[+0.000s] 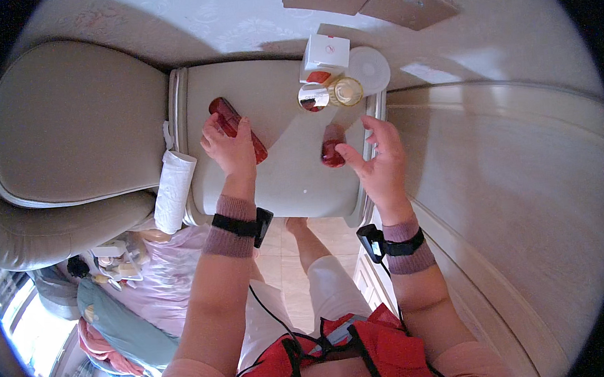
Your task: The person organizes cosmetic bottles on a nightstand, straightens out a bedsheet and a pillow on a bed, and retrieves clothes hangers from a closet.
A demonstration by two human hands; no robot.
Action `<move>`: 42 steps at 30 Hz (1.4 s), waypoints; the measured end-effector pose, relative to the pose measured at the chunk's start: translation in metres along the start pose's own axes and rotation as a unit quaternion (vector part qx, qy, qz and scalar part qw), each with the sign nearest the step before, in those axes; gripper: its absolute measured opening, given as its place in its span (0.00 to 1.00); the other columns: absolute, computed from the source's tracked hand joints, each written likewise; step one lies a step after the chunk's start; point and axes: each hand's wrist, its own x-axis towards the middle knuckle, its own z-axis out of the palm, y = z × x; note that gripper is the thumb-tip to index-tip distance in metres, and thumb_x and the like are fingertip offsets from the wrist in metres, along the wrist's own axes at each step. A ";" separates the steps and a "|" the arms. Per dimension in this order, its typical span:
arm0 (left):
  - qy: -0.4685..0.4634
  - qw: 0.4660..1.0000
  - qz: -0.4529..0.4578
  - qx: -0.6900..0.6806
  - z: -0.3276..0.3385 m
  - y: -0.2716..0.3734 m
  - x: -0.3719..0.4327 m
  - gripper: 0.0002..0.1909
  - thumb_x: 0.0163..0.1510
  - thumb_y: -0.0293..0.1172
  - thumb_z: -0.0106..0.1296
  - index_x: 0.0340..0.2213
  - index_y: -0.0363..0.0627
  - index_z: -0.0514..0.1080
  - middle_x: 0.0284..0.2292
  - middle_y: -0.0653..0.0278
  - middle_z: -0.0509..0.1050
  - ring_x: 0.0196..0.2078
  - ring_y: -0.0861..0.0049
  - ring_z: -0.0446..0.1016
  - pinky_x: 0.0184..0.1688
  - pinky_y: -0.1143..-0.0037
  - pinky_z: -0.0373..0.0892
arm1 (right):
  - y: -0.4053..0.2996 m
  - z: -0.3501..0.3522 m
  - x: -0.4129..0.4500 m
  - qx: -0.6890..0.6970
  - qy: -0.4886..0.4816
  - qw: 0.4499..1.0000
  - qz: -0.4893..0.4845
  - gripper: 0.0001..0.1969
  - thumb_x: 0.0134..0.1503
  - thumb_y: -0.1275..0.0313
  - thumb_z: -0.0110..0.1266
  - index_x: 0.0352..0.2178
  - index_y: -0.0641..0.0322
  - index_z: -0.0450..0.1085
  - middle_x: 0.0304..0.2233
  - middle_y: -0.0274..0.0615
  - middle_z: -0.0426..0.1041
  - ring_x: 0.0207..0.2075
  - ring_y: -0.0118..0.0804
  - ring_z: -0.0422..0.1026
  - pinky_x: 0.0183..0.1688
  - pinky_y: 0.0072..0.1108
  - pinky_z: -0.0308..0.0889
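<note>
My left hand (230,145) is on a dark red cylindrical container (230,117) that lies slanted on the cushioned chair seat (280,179). To the right, a small cup or bottle with red contents (333,155) is at my right hand (380,158); the thumb meets its edge in the view, and whether it touches cannot be told. The other fingers of that hand are spread. Beyond it stand a shiny round lid or jar (313,97), a yellowish clear glass (346,91), a white box (327,52) and a white round lid or disc (372,70).
A white paper roll (173,196) rests against the seat's left edge. A padded chair back (75,124) is at the left. Brown panels or boxes (407,3) are at the top, a pale curved ledge (484,110) at the right. Cloths (118,314) lie lower left.
</note>
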 end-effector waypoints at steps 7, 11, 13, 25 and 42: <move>0.038 0.999 -0.020 0.015 0.021 -0.034 -0.038 0.39 0.43 0.39 0.59 0.52 0.37 0.52 0.46 0.44 0.59 0.52 0.51 0.55 0.55 0.58 0.52 | 0.014 0.048 -0.028 -0.061 -0.080 0.993 -0.068 0.26 0.43 0.71 0.60 0.46 0.62 0.64 0.45 0.54 0.65 0.48 0.52 0.62 0.50 0.36 0.59; -0.023 0.994 -0.103 -0.038 0.018 -0.047 -0.114 0.36 0.47 0.41 0.57 0.52 0.38 0.53 0.44 0.44 0.59 0.47 0.55 0.58 0.52 0.61 0.55 | 0.026 0.070 -0.055 -0.014 -0.136 0.991 0.014 0.32 0.43 0.80 0.55 0.53 0.58 0.58 0.53 0.57 0.57 0.53 0.55 0.59 0.54 0.34 0.58; -0.114 0.984 -0.119 -0.074 0.012 -0.040 -0.126 0.33 0.50 0.40 0.55 0.51 0.39 0.54 0.44 0.44 0.59 0.47 0.55 0.58 0.51 0.63 0.57 | 0.036 0.072 -0.053 -0.030 -0.122 0.992 -0.025 0.34 0.42 0.81 0.55 0.53 0.57 0.57 0.54 0.58 0.54 0.53 0.57 0.58 0.54 0.35 0.57; -0.133 0.964 0.175 -0.146 -0.025 0.024 -0.112 0.19 0.37 0.21 0.61 0.34 0.41 0.68 0.37 0.56 0.68 0.43 0.64 0.67 0.45 0.71 0.65 | 0.006 0.067 -0.047 -0.072 -0.114 0.977 -0.162 0.29 0.37 0.78 0.57 0.46 0.59 0.65 0.49 0.46 0.65 0.55 0.48 0.58 0.54 0.39 0.51; -0.032 0.996 0.001 0.089 -0.007 -0.022 0.008 0.38 0.39 0.38 0.62 0.49 0.41 0.56 0.46 0.46 0.61 0.49 0.53 0.60 0.53 0.62 0.58 | 0.036 0.021 0.026 0.123 0.209 0.967 0.076 0.17 0.42 0.68 0.65 0.33 0.62 0.70 0.27 0.39 0.76 0.26 0.30 0.75 0.32 0.21 0.70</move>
